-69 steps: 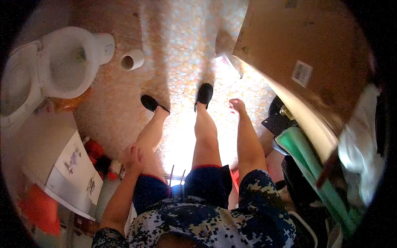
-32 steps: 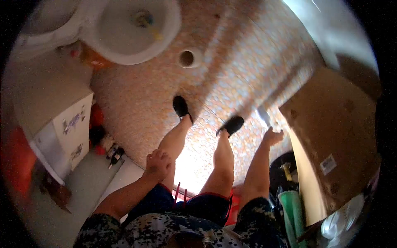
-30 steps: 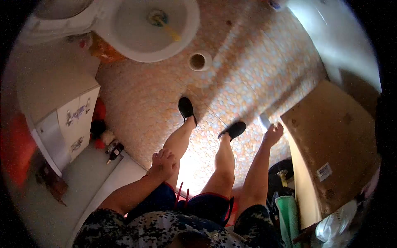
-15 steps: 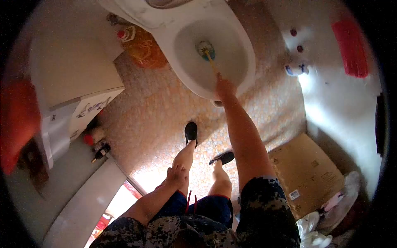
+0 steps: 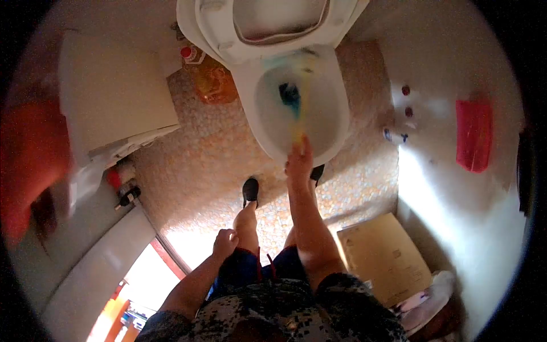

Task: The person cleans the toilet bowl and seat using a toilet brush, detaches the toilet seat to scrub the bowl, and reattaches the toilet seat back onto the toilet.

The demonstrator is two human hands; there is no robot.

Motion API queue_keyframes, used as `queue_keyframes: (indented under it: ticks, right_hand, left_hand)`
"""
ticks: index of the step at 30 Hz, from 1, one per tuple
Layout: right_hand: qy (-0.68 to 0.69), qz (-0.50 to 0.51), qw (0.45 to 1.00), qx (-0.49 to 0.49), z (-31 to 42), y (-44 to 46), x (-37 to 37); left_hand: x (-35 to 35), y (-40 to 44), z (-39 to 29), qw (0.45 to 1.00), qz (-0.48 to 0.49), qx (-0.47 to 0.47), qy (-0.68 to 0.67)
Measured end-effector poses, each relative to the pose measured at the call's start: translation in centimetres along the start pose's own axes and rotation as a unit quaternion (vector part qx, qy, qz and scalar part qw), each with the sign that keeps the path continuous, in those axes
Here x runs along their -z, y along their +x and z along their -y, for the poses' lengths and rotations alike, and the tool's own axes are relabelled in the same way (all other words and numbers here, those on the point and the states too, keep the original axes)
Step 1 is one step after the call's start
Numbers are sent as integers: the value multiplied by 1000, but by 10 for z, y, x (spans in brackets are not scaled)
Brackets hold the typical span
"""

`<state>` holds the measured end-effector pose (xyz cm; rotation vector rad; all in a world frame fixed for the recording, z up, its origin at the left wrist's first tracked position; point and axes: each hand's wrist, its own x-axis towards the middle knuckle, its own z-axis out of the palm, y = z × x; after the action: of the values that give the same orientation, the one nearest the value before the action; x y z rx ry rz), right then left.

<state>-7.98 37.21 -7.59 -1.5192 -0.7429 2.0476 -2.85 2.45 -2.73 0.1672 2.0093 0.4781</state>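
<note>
My right hand (image 5: 298,162) is closed around the yellow handle of a toilet brush (image 5: 302,122) at the front of the white toilet bowl (image 5: 265,122). The brush is smeared by motion, with yellow and blue-green streaks over the bowl, so where its head touches is unclear. Beyond it, the toilet seat and lid (image 5: 224,25) stand raised. My left hand (image 5: 226,242) hangs beside my left knee, fingers loosely bent and apart, holding nothing.
Left of the toilet are an orange plastic bag (image 5: 215,85) and a red-capped bottle (image 5: 192,55). A pale cabinet (image 5: 117,97) and a dark bottle (image 5: 130,196) stand further left. At right lie a cardboard box (image 5: 387,259) and a pink-red item on the wall (image 5: 473,135).
The view has shifted so the toilet sits lower and its raised lid shows. My right hand has drawn back with the brush, now blurred. My left hand has come off my knee.
</note>
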Motion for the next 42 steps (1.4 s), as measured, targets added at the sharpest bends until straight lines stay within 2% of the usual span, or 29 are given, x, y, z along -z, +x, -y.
queue_keyframes:
  ticks: [2, 4, 5, 6, 8, 9, 10, 11, 13, 15, 16, 17, 18, 19, 21, 22, 23, 25, 26, 27, 29, 31, 33, 34, 36, 37, 39, 42]
  right_hand:
    - [-30, -51, 998, 2, 51, -2, -7]
    - [-212, 2, 977, 8, 97, 12, -2]
    - [-196, 13, 971, 133, 67, 36, 13]
    - [-273, 21, 952, 133, 48, 37, 30]
    - [-358, 77, 907, 207, 37, 17, 46]
    - [-360, 128, 881, 279, 33, 6, 46]
    - [-357, 151, 881, 273, 37, 7, 43]
    - [-353, 173, 880, 267, 40, 8, 41]
    - [-347, 165, 919, 90, 67, 15, 32]
    - [-352, 144, 921, 81, 99, 19, 24]
    - [-356, 134, 922, 74, 113, 19, 20]
    - [-401, 135, 906, 19, 127, 20, 24]
    - [-444, 136, 885, -35, 140, 20, 25]
    - [-423, 138, 895, -25, 156, 14, 14]
    - [-477, 189, 845, 151, 142, 20, 14]
    - [-495, 207, 809, 240, 137, 24, 11]
    - [-625, 216, 748, 67, 164, 8, -17]
    - [-638, 252, 723, 87, 142, 4, -53]
    - [-645, 272, 708, 93, 134, 2, -62]
    - [-616, 262, 732, 129, 124, 3, -58]
    - [-549, 229, 775, 213, 103, 14, -50]
    - [-450, 202, 845, 205, 115, 14, -11]
    - [-431, 139, 889, 72, 146, 4, 2]
    - [-520, 115, 842, 90, 166, -5, -10]
    - [-529, 149, 827, 121, 171, -1, -22]
    - [-523, 198, 812, 168, 160, 11, -26]
    - [-496, 289, 777, 258, 118, 22, -34]
    - [-585, 232, 770, 108, 129, -10, -77]
  left_hand:
    - [-30, 31, -56, 994, -52, -15, -100]
    - [-38, 75, -121, 938, -6, -128, -323]
    - [-5, 81, -204, 973, -41, -181, -136]
    - [-16, 110, -228, 937, -64, -188, -287]
    - [10, 118, -317, 880, -34, -17, -474]
    - [9, 134, -331, 825, 16, 8, -565]
    - [11, 148, -345, 759, 64, 28, -647]
    - [12, 160, -357, 747, 80, 39, -659]
    - [17, 174, -383, 717, 112, 62, -685]
    - [19, 195, -409, 774, 97, 89, -620]
    - [16, 208, -419, 769, 83, 99, -626]
    - [11, 222, -426, 764, 69, 108, -633]
    - [13, 234, -429, 759, 54, 116, -639]
    - [19, 241, -428, 755, 43, 119, -644]
    - [26, 251, -424, 750, 24, 128, -648]
    - [10, 294, -378, 741, -32, 100, -663]
    - [-5, 329, -326, 729, -87, 73, -675]
    - [62, 273, -314, 670, -88, 143, -724]
    - [88, 263, -319, 654, -63, 123, -744]
    - [101, 258, -322, 634, -39, 105, -765]
    - [91, 270, -348, 662, -23, 161, -731]
    - [64, 263, -382, 693, -9, 200, -693]
    - [45, 240, -425, 703, 41, 200, -681]
    - [41, 240, -433, 699, 83, 194, -683]
    - [37, 261, -402, 687, 58, 179, -702]
    - [32, 282, -384, 682, 44, 164, -712]
    - [35, 328, -315, 578, 6, 175, -797]
    - [101, 273, -323, 676, 4, 123, -727]
